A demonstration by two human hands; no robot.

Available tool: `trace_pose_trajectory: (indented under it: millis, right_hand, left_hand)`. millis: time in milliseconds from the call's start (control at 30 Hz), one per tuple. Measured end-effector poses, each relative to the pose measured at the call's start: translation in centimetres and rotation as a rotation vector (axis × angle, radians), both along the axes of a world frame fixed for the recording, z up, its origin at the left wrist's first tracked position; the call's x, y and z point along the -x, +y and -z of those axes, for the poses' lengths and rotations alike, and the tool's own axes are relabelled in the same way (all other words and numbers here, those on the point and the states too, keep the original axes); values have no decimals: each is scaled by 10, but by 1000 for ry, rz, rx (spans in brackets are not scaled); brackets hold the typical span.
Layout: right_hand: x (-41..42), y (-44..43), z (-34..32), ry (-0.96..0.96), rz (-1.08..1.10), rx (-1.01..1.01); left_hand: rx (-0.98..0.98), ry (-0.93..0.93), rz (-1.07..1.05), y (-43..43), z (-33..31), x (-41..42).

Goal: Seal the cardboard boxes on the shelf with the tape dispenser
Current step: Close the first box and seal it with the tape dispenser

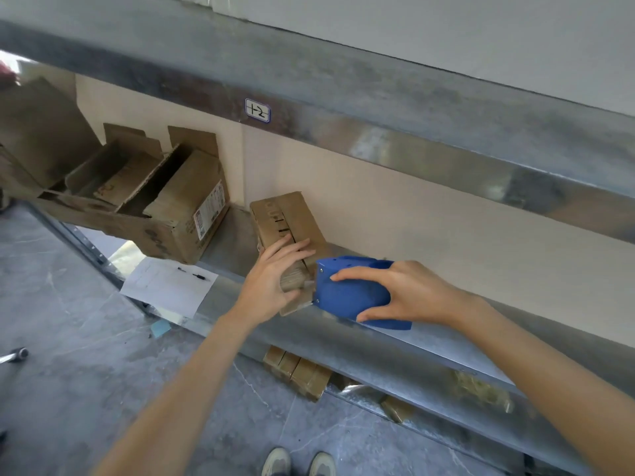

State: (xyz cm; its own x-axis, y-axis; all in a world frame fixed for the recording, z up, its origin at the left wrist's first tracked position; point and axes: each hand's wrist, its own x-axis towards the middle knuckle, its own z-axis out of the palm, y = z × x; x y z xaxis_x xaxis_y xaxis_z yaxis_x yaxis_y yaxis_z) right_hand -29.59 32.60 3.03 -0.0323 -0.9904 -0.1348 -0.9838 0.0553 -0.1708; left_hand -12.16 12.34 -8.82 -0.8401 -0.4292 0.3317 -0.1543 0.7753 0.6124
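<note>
Two bare forearms reach up from the lower edge of the picture, and between them, at 6 o'clock, are the toes of two shoes (pixel 298 462) on the grey floor (pixel 68 389).

The left hand (pixel 275 280) holds the small box (pixel 292 228) at its near end: the fingers lie spread over the top flaps and the thumb is bent around the end face. The right hand (pixel 409 293) grips the blue tape dispenser (pixel 347 297), with the index finger along its upper side and the thumb at its lower edge. The dispenser is at 3 o'clock from the left hand, and its front touches the near end of the small box, just beside the left fingertips.

The small box is closed and lies on the metal shelf (pixel 446 341), its near end over the front edge and its far end close to the back wall (pixel 395 201). At 3 o'clock from it the shelf surface is free along the wall. At 10 o'clock, near but apart, a big box (pixel 165 221) stands open with its flaps up. At 8 o'clock a sheet of paper (pixel 165 286) with a pen (pixel 193 274) hangs over the shelf edge.

Above, at 12 o'clock, the upper shelf beam (pixel 343 108) carries a small label (pixel 257 111). At 6 o'clock, under the shelf, some taped packages (pixel 299 372) lie on the floor.
</note>
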Motion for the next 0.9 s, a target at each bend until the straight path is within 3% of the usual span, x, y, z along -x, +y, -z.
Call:
trace_pose_trajectory:
  millis: [500,767,900]
  right_hand:
    - [31,-3,0,-68,-102,11]
    - [53,10,-5,-116,-42,-15]
    - [75,17,-6,-36,12,15]
  left_hand:
    - [58,-20,15,-3,-1,-2]
    - [58,-26,3,-1,-3,0]
    - [59,-31,5,-1,-4,-1]
